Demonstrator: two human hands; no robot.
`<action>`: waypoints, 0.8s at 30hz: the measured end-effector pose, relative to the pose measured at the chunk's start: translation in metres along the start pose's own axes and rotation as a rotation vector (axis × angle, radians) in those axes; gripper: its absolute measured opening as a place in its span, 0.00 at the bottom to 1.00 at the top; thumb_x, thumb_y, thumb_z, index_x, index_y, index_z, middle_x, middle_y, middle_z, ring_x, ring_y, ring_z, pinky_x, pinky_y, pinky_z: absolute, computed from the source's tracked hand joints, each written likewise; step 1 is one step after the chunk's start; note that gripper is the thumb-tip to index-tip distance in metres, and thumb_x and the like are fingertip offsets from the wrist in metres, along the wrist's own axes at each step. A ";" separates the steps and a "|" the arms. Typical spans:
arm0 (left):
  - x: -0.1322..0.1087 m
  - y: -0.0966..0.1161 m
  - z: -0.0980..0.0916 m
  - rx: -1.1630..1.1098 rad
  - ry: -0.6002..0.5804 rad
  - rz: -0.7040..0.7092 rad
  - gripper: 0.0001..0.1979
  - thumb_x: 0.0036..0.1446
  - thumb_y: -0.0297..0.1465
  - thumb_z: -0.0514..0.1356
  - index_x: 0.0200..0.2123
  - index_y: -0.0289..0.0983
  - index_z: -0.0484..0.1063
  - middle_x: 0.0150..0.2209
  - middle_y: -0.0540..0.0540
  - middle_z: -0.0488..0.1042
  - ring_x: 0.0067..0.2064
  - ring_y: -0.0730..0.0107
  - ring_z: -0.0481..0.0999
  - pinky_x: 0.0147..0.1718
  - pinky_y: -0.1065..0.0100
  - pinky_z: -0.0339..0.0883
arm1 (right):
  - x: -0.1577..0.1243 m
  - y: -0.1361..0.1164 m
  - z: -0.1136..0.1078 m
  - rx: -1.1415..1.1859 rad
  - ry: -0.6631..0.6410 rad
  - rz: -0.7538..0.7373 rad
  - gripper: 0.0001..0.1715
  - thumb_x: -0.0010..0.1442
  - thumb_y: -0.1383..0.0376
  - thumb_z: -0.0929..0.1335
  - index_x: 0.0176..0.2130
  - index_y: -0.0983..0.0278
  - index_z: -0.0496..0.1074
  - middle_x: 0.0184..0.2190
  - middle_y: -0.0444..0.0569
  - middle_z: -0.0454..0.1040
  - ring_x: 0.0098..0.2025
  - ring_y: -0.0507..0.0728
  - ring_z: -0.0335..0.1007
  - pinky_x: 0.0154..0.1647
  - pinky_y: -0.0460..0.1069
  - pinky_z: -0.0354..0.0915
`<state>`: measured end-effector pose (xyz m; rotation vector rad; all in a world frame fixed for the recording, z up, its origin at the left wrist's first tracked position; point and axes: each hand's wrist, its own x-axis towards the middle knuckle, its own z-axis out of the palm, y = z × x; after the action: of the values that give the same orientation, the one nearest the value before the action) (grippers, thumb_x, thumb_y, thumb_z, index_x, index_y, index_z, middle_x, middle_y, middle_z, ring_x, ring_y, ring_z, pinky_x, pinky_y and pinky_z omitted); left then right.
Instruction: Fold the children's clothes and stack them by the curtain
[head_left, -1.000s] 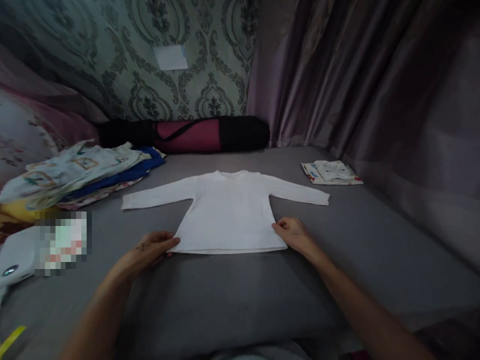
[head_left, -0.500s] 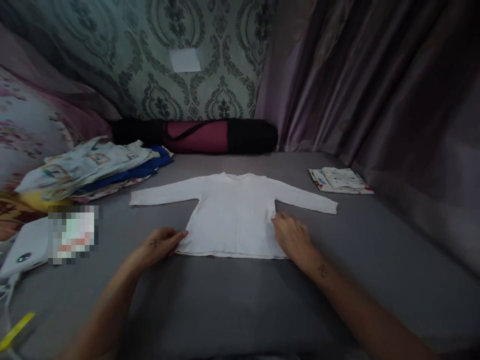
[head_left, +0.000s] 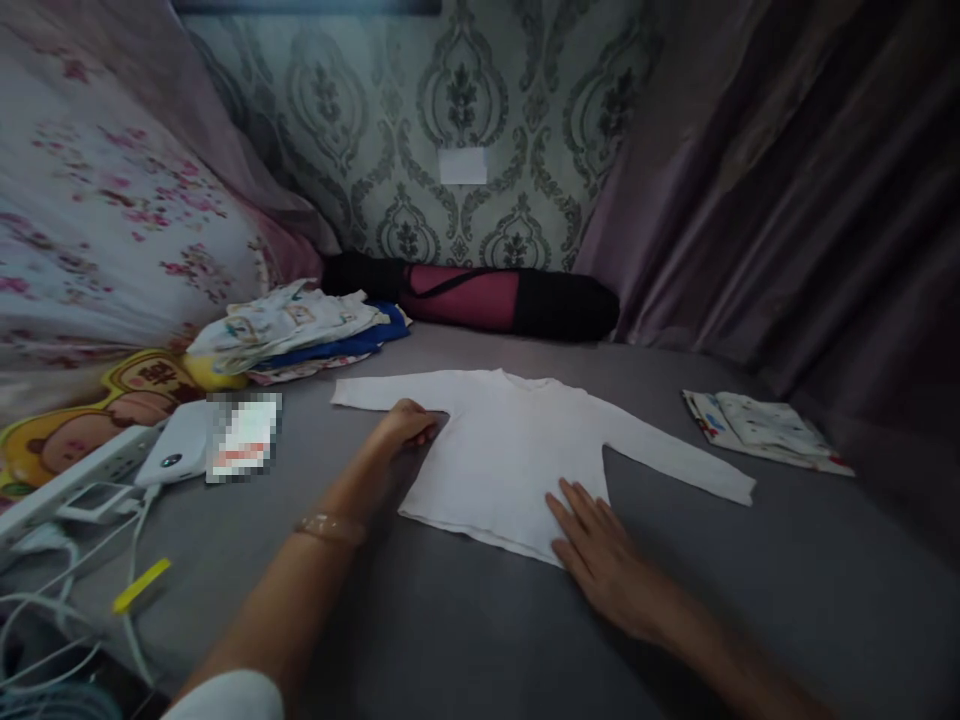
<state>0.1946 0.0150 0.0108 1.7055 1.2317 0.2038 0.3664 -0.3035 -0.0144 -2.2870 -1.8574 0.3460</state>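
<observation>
A white long-sleeved shirt (head_left: 517,455) lies spread out with its neckline away from me and both sleeves stretched sideways. My left hand (head_left: 409,424) is at the underside of the left sleeve, close to the armpit. Its fingers are bent together there on the edge of the cloth, and the fingertips are partly hidden. My right hand (head_left: 604,550) rests on the lower right corner of the shirt, palm down, with its fingers stretched out and slightly apart.
Folded clothes (head_left: 765,430) lie on the right of the grey sheet (head_left: 465,630). At the left are a clothes pile (head_left: 300,325), a white device (head_left: 176,445), a power strip (head_left: 90,475), cables and a yellow strip (head_left: 142,586). A long black-and-red bag (head_left: 465,298) lies along the wall.
My left hand has moved from the shirt's lower left corner up to the sleeve. My right hand has gone from the side seam to flat on the lower corner. The view has turned left.
</observation>
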 end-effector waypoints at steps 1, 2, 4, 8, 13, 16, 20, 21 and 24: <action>0.006 0.004 0.003 0.006 0.010 -0.013 0.15 0.51 0.35 0.60 0.16 0.33 0.67 0.12 0.50 0.62 0.15 0.78 0.58 0.18 0.71 0.50 | -0.006 -0.004 -0.004 -0.006 -0.009 -0.009 0.31 0.66 0.52 0.56 0.66 0.44 0.49 0.68 0.40 0.46 0.69 0.54 0.37 0.69 0.55 0.46; 0.010 0.008 0.006 0.009 0.025 -0.025 0.15 0.51 0.35 0.60 0.16 0.33 0.67 0.12 0.50 0.62 0.15 0.78 0.58 0.18 0.71 0.50 | -0.010 -0.010 -0.008 -0.012 -0.010 -0.022 0.30 0.65 0.53 0.57 0.65 0.42 0.53 0.67 0.41 0.51 0.68 0.55 0.43 0.68 0.55 0.49; 0.016 0.015 0.013 0.018 0.055 -0.038 0.16 0.52 0.35 0.60 0.17 0.33 0.67 0.12 0.51 0.61 0.15 0.79 0.58 0.18 0.71 0.52 | -0.005 -0.023 -0.020 -0.012 -0.007 -0.073 0.24 0.64 0.55 0.59 0.59 0.42 0.65 0.60 0.46 0.65 0.63 0.57 0.58 0.66 0.57 0.54; 0.016 0.019 0.024 0.065 0.111 -0.042 0.15 0.52 0.34 0.58 0.18 0.32 0.67 0.12 0.52 0.61 0.16 0.80 0.59 0.22 0.70 0.55 | 0.052 -0.051 -0.034 0.031 0.030 -0.188 0.19 0.66 0.62 0.58 0.45 0.54 0.76 0.44 0.49 0.78 0.51 0.60 0.72 0.57 0.55 0.64; 0.008 0.017 0.029 0.179 0.230 0.013 0.17 0.54 0.35 0.54 0.18 0.31 0.68 0.15 0.46 0.67 0.24 0.74 0.69 0.28 0.65 0.56 | 0.150 -0.072 -0.013 0.041 0.160 -0.162 0.23 0.66 0.71 0.56 0.55 0.68 0.69 0.59 0.57 0.67 0.63 0.61 0.58 0.65 0.55 0.52; 0.009 0.020 0.032 0.247 0.294 0.025 0.15 0.52 0.36 0.57 0.18 0.33 0.69 0.19 0.40 0.71 0.28 0.65 0.74 0.27 0.66 0.57 | 0.184 -0.079 0.008 0.073 0.206 -0.061 0.26 0.65 0.71 0.56 0.61 0.71 0.62 0.64 0.60 0.58 0.67 0.62 0.49 0.67 0.57 0.46; 0.013 0.020 0.039 0.296 0.301 0.039 0.13 0.52 0.34 0.56 0.21 0.32 0.73 0.21 0.36 0.74 0.28 0.61 0.75 0.26 0.67 0.60 | 0.191 -0.083 0.028 0.101 0.242 0.017 0.28 0.68 0.63 0.56 0.62 0.72 0.59 0.65 0.62 0.55 0.68 0.64 0.46 0.66 0.61 0.47; 0.014 0.019 0.040 0.299 0.299 0.048 0.14 0.53 0.34 0.56 0.22 0.32 0.74 0.21 0.36 0.75 0.28 0.61 0.76 0.26 0.68 0.61 | 0.190 -0.084 0.031 0.105 0.259 0.014 0.28 0.68 0.62 0.54 0.63 0.72 0.58 0.66 0.61 0.54 0.68 0.64 0.45 0.66 0.61 0.46; 0.018 0.015 0.043 0.295 0.307 0.042 0.15 0.53 0.35 0.55 0.23 0.32 0.76 0.21 0.37 0.75 0.28 0.61 0.76 0.26 0.69 0.62 | 0.185 -0.084 0.035 0.115 0.318 0.007 0.29 0.68 0.62 0.53 0.63 0.73 0.58 0.66 0.60 0.55 0.68 0.62 0.45 0.67 0.59 0.43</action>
<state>0.2393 0.0033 -0.0064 2.0097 1.5096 0.3324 0.3136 -0.1060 -0.0374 -2.1274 -1.6294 0.0796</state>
